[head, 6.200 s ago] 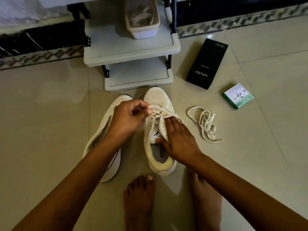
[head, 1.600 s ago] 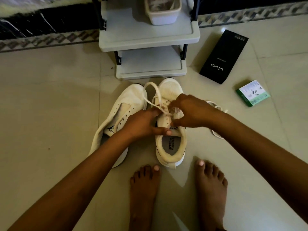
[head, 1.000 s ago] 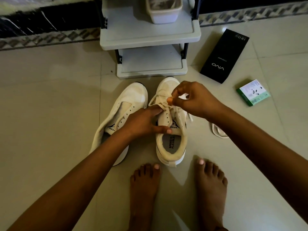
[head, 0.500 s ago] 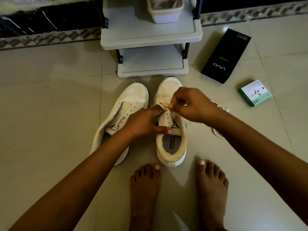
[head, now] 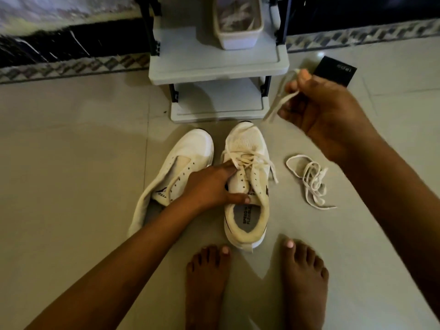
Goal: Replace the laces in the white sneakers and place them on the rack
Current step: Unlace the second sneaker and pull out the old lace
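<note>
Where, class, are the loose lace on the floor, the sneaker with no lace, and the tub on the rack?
loose lace (head: 309,181): head view, middle of its tangle.
sneaker with no lace (head: 190,148): head view, toe cap.
tub (head: 238,41): head view, front wall.

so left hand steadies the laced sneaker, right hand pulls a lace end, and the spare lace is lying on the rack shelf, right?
Not quite. In the head view the spare lace lies on the floor right of the laced sneaker, not on the rack. The rest holds.
</note>
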A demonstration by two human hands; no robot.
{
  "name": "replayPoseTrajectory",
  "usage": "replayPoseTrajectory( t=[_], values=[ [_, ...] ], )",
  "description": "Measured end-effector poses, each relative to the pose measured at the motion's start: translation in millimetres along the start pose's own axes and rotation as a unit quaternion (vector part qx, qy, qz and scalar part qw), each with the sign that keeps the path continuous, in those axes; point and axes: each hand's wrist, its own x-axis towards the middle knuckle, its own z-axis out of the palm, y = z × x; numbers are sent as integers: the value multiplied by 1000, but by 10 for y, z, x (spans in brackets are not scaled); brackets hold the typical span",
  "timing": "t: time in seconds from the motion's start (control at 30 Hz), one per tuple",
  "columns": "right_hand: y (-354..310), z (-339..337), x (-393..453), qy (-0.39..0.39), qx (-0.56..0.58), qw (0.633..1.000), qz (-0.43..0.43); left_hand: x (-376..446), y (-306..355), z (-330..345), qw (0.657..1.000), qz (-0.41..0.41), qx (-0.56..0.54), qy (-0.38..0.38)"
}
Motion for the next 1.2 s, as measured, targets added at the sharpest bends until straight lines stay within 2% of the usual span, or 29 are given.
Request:
replayPoseTrajectory(
  t=[0.03, 0.1, 0.17, 0.23, 0.3, 0.43, 0.5, 0.6, 0.63, 0.7, 0.8, 0.9, 0.97, 1.03, 1.2],
  values=[
    [49, -41, 44, 44, -128, 991, 2, 0, 7, -5, 1000, -2, 4, -4],
    [285, -93, 80, 80, -340, 933, 89, 8, 3, 11, 1000, -8, 21, -3],
    [598, -102, -41, 21, -421, 892, 164, -5, 5, 39, 999, -5, 34, 19],
    [801, -67, -197, -76, -457, 875, 141, -3, 19, 48, 999, 4, 29, 30],
    [919, -60, -293, -139, -538, 827, 87, -18, 40, 22, 999, 8, -1, 35],
    [1006, -38, -333, -102, -671, 735, 19, -80, 26, 1, 979, -9, -174, 107],
    [1038, -43, -361, -78, -671, 737, 3, -59, -26, 23, 950, -58, -282, 120],
    [1107, -147, -397, -92, -610, 787, -1, -27, -86, -61, 855, -179, -477, 103],
    [1127, -188, -402, -92, -595, 799, -2, -33, -109, -80, 835, -194, -505, 97],
    [1159, -222, -423, -91, -603, 792, -6, -59, -136, -83, 856, -176, -476, 98],
    [1221, -159, -472, -99, -660, 745, -8, -120, -79, -53, 917, -91, -352, 165],
    [1284, -115, -503, -88, -672, 736, -10, -127, 69, -116, 941, -9, -265, 210],
    [1311, -118, -526, -105, -670, 734, -9, -90, 137, -138, 969, 27, -168, 181],
    [1353, -132, -546, -110, -666, 738, -11, -48, 207, -114, 991, 25, -52, 124],
    [1446, -114, -588, -85, -667, 740, -7, 50, 381, -217, 998, -14, 23, 57]
  ],
)
